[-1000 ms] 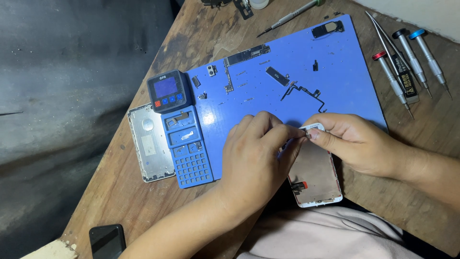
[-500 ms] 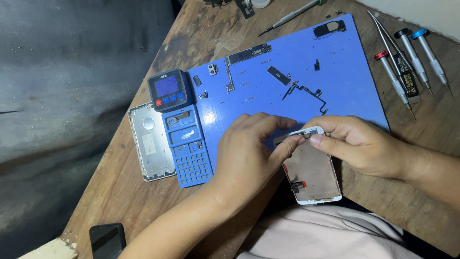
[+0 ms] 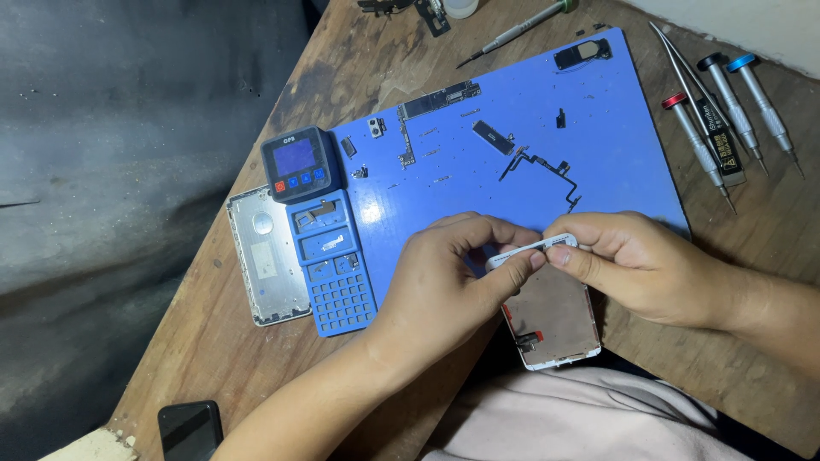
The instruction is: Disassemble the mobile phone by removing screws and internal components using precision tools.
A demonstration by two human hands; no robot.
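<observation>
- A thin white strip [image 3: 531,249] is pinched between the two hands, its long axis running nearly level from one hand to the other, the right end slightly higher.
- The left hand [image 3: 444,282] is closed on the strip's left end, with thumb and forefinger pressed together around it.
- The right hand [image 3: 636,265] is closed on the strip's right end, which is gripped at the fingertips; the remaining fingers are curled in.
- The strip is held equally near to both hands, as it bridges the small gap between them, just above an opened phone screen panel [image 3: 553,320] that lies directly beneath the hands at the near edge of the bench [image 3: 213,341].
- A blue work mat [image 3: 615,145] is spread beyond the hands, with a circuit board [image 3: 437,101], a flex cable [image 3: 547,171] and small loose parts laid on it.
- A small timer-like device [image 3: 299,164] and a silver phone back housing [image 3: 266,256] are seen to the left of the left hand.
- Three screwdrivers [image 3: 726,111] are laid beyond the right hand, well apart from it.
</observation>
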